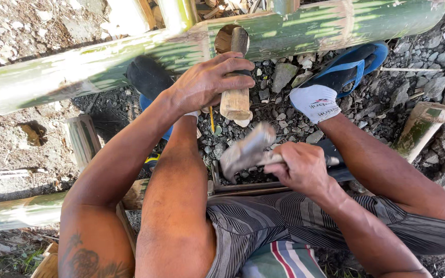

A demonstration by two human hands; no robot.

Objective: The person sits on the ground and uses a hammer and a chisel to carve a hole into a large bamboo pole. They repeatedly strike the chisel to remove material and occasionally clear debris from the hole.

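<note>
The left hand (207,82) wraps its fingers tight around a chisel (236,77) with a fat wooden handle. Its metal tip sits in a round hole (226,37) in the green bamboo pole (305,28). The right hand (301,167) grips a blurry hammer (245,152) just below the chisel, above grey stones (284,72).

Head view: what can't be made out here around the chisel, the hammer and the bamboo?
- Chisel: its cutting end sits inside the hole in the bamboo pole, so the tip is hidden; the left hand covers part of the wooden handle.
- Hammer: the head is motion-blurred, its shape unclear; the right hand hides most of the handle.
- Bamboo pole: both ends cut off by the frame edges.
</note>
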